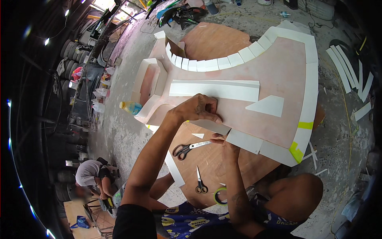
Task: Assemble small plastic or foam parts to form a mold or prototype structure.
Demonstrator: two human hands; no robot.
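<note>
A large pinkish flat panel (234,75) with a curved cut-out lies in front of me, edged with white card pieces (310,87). Over its near edge my left hand (197,108) is bent, fingers curled and thumb pressed down by a narrow white strip; what its fingertips hold is hidden. Below that edge my right hand (229,148) grips the near white card strip (243,140) from underneath, with some fingers hidden behind it. A folded long white card (215,90) and an angular white card piece (270,106) rest on the panel.
Black-handled scissors (182,152), smaller scissors (201,186) and a green tape roll (219,196) lie on a brown board (211,163). A yellow-capped bottle (131,107) stands left of the panel. Curved white strips (344,71) lie on the floor at right. Another person (93,175) bends at lower left.
</note>
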